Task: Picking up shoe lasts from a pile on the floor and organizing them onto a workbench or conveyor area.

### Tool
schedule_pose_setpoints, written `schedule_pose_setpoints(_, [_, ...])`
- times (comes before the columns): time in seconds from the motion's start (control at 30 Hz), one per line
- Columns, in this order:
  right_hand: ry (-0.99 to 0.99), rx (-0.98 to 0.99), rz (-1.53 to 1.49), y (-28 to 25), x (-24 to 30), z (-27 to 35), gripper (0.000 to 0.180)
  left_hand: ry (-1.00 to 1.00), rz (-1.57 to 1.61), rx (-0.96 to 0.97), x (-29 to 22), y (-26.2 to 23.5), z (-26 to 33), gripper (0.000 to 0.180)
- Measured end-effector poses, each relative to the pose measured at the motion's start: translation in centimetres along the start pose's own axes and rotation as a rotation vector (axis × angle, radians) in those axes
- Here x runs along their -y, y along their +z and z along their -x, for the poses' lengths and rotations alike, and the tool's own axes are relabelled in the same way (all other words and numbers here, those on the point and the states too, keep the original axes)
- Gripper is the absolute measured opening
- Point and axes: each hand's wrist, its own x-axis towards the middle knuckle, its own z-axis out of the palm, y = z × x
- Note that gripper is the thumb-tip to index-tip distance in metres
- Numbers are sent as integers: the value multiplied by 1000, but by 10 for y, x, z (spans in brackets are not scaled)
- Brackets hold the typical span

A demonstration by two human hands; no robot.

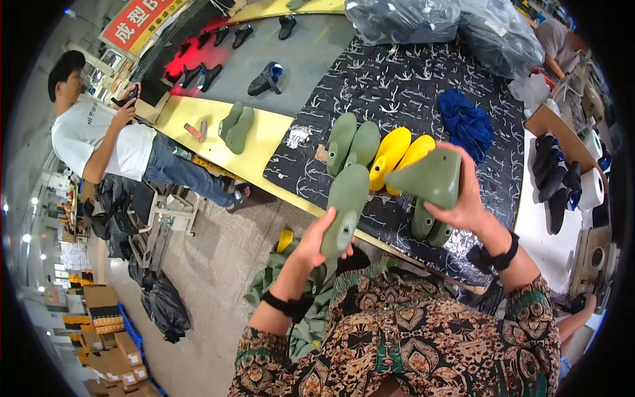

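Note:
My left hand (312, 242) is closed around the heel end of a green shoe last (346, 202), sole side showing, its toe pointing away from me. To its right, my right hand (465, 197) grips another green shoe last (433, 176), raised over the table with its narrow end toward the left. Just beyond them, a pair of green shoe lasts (342, 135) lies beside a pair of yellow shoe lasts (391, 153) on the dark patterned table cover (397, 73). More green lasts (422, 223) show partly beneath my right hand.
A crumpled blue cloth (465, 122) lies at the table's right. Plastic bags (403, 20) crowd the far edge. Leftward are a green last pair (237, 129) on a yellow ledge, a belt with black shoes (266, 79) and a standing person (106, 132). Green lasts (264, 281) are heaped below.

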Motion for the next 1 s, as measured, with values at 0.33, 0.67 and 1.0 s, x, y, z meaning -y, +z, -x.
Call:
schedule_pose_setpoints(0.33, [-179, -150, 383, 12, -144, -123, 83, 19, -295, 48, -154, 40, -200, 56])
schedule_pose_setpoints(0.67, [280, 267, 399, 39, -204, -130, 78, -38, -679, -33, -176, -17, -366, 67])
schedule_pose_setpoints(1.0, [917, 40, 1219, -73, -307, -55, 60, 331, -1511, -74, -218, -22, -297, 55])
